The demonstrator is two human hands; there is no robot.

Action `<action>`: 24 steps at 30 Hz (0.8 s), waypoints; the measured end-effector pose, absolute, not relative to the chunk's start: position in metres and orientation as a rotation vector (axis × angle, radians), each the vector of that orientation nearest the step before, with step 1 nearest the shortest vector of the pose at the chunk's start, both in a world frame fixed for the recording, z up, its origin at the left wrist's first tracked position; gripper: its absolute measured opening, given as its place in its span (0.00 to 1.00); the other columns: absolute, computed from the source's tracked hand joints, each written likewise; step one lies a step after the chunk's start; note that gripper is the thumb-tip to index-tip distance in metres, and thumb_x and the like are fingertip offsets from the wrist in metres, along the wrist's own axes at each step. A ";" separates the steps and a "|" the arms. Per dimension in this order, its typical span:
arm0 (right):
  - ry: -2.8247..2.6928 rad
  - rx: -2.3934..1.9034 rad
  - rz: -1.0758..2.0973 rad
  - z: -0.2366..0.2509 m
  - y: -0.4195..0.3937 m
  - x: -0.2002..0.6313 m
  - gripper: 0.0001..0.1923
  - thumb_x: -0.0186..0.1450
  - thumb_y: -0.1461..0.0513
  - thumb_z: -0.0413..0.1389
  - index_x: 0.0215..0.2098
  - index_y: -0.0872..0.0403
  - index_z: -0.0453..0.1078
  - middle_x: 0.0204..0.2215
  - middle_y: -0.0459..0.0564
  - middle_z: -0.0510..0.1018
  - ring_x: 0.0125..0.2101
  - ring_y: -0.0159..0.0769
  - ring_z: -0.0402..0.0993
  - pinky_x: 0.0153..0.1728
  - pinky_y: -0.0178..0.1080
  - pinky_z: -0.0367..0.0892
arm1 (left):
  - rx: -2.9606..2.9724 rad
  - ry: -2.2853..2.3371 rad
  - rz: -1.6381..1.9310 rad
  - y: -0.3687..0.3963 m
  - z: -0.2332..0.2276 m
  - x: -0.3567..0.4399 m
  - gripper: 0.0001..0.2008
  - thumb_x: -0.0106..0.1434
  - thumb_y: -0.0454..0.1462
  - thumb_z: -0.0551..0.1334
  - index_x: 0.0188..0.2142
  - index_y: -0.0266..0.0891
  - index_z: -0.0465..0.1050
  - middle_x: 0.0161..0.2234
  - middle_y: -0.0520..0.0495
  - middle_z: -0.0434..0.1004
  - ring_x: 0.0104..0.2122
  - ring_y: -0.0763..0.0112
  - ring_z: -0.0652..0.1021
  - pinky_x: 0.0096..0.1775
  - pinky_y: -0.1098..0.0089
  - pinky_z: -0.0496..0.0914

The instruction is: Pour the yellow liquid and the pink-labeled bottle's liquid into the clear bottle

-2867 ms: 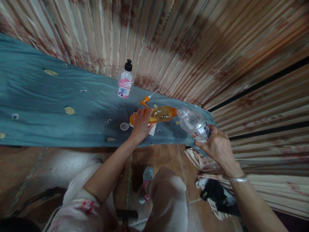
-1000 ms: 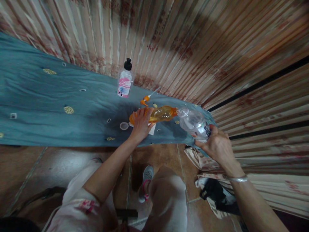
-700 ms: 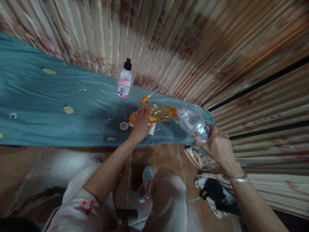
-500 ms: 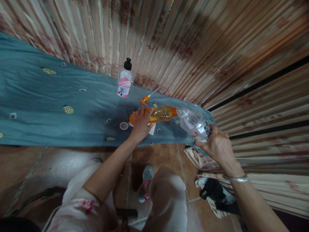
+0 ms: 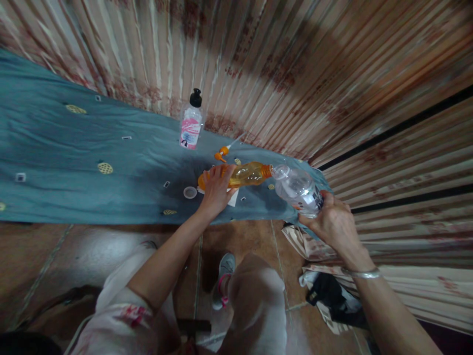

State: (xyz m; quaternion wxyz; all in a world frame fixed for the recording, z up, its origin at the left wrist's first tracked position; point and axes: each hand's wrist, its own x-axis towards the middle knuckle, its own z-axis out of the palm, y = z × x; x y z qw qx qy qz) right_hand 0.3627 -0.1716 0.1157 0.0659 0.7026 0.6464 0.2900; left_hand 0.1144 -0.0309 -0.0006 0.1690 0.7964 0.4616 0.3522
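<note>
My left hand (image 5: 216, 190) grips an orange bottle (image 5: 247, 174) of amber liquid, tipped nearly flat above the blue cloth (image 5: 92, 162). My right hand (image 5: 334, 224) holds a clear plastic bottle (image 5: 297, 190), tilted so that its open mouth meets the orange bottle's neck. A small white cap (image 5: 189, 193) lies on the cloth just left of my left hand. A white paper (image 5: 233, 198) lies under the orange bottle.
A pink-labelled bottle with a black cap (image 5: 191, 121) stands at the back by the striped curtain (image 5: 295, 74). An orange pump nozzle (image 5: 222, 153) lies on the cloth near it. Bundled fabric and a black item (image 5: 327, 293) lie on the tiled floor at right.
</note>
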 end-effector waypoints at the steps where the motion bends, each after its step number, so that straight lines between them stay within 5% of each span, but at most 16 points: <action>1: 1.950 2.125 0.872 0.116 -0.172 0.362 0.39 0.56 0.40 0.52 0.49 0.66 0.62 0.30 0.63 0.76 0.31 0.48 0.72 0.34 0.42 0.65 | 2.265 1.312 1.002 -0.031 0.000 0.114 0.29 0.59 0.39 0.64 0.58 0.40 0.58 0.55 0.37 0.66 0.54 0.50 0.65 0.54 0.49 0.56; 24: 1.950 2.154 0.821 0.116 -0.172 0.360 0.38 0.57 0.43 0.53 0.50 0.66 0.61 0.31 0.64 0.76 0.33 0.50 0.73 0.36 0.44 0.65 | 2.252 1.303 1.008 -0.031 0.001 0.115 0.28 0.60 0.39 0.64 0.58 0.41 0.58 0.56 0.37 0.65 0.54 0.49 0.65 0.54 0.50 0.56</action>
